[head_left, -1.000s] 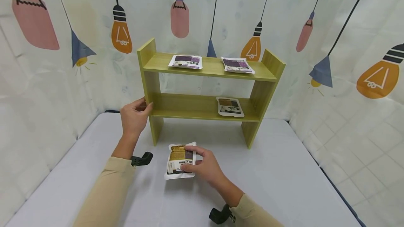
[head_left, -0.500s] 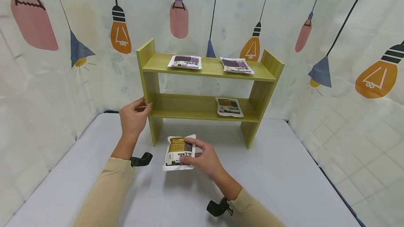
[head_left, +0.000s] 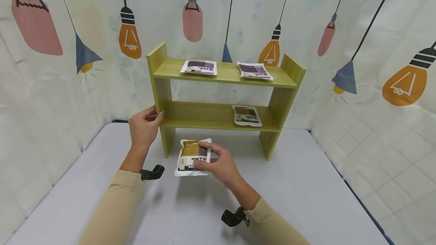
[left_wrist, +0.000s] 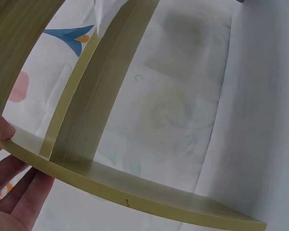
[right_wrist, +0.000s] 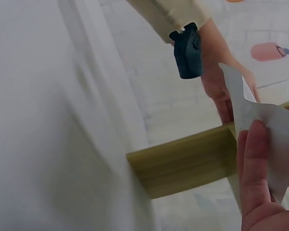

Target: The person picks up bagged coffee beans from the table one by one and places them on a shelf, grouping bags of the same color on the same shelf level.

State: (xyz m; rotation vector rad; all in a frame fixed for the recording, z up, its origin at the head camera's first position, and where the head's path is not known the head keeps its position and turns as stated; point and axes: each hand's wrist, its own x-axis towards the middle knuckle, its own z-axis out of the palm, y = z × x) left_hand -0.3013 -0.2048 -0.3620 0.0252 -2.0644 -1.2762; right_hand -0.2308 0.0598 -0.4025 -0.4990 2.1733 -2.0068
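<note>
My right hand (head_left: 221, 163) pinches a food pouch (head_left: 190, 158) with a gold and white label by its right edge, thumb in front and fingers behind. The pouch is raised over the table, low in front of the rack; in the right wrist view its plain white back (right_wrist: 269, 130) faces the camera. My left hand (head_left: 144, 127) grips the left side panel of a green wooden two-tier rack (head_left: 218, 114). In the left wrist view the thumb (left_wrist: 1, 129) lies on one face of that panel and the fingers (left_wrist: 29, 197) on the other.
Two purple-labelled pouches, one left (head_left: 199, 67) and one right (head_left: 254, 71), lie on the upper shelf. A brown-labelled pouch (head_left: 247, 116) lies at the lower shelf's right end. White table (head_left: 306, 192) surrounds the rack; printed wall sheets (head_left: 221, 14) stand behind and beside it.
My right hand has lifted the pouch up off the table and moved it forward toward the rack. The left hand keeps its grip on the side panel.
</note>
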